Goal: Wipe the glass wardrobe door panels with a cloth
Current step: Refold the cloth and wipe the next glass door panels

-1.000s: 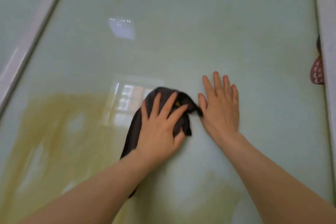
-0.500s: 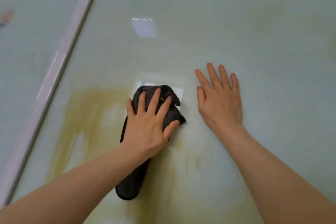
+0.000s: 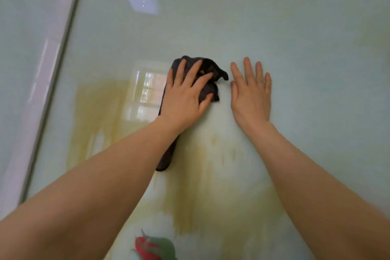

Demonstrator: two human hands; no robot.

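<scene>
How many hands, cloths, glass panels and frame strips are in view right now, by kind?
Hands: 2, left hand pressing on the cloth, right hand flat on the glass
Dark cloth: 1
Glass panels: 2, main panel, left panel
White frame strip: 1
Total: 6

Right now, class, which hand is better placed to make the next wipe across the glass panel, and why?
Left. The left hand already presses the dark cloth flat on the glass panel. The right hand lies bare on the glass beside it, touching no cloth.
</scene>
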